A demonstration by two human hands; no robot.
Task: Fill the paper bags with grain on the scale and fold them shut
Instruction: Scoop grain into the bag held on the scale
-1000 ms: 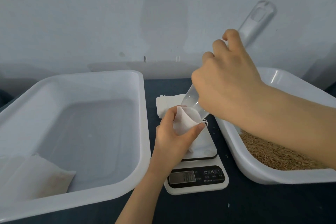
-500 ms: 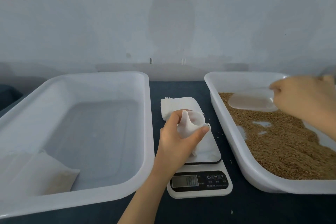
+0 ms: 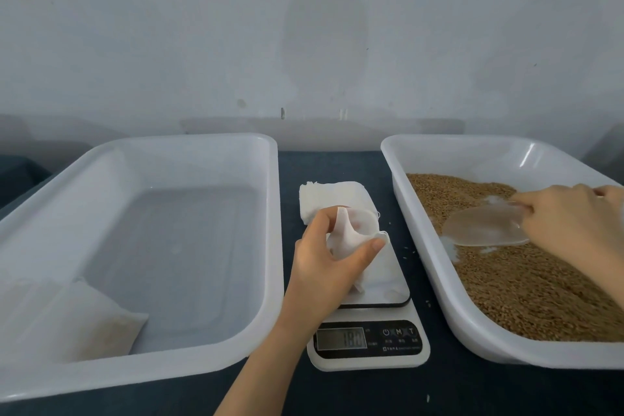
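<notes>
My left hand (image 3: 324,263) holds a small white paper bag (image 3: 351,236) upright on the white kitchen scale (image 3: 378,287), with thumb and fingers curled round its open mouth. The scale's display (image 3: 341,338) shows digits. My right hand (image 3: 574,223) grips the handle of a clear plastic scoop (image 3: 483,226), whose bowl lies over the brown grain (image 3: 526,284) in the white tray (image 3: 449,300) on the right. A stack of flat white bags (image 3: 324,197) lies behind the scale.
A large white tray (image 3: 270,246) stands on the left, with a filled, folded bag (image 3: 84,321) in its near left corner. Loose grains dot the dark tabletop (image 3: 337,165) near the scale. A pale wall rises behind.
My right hand carried the scoop away from the bag's mouth to the right tray, then lowered it onto the grain. My left hand stayed on the bag.
</notes>
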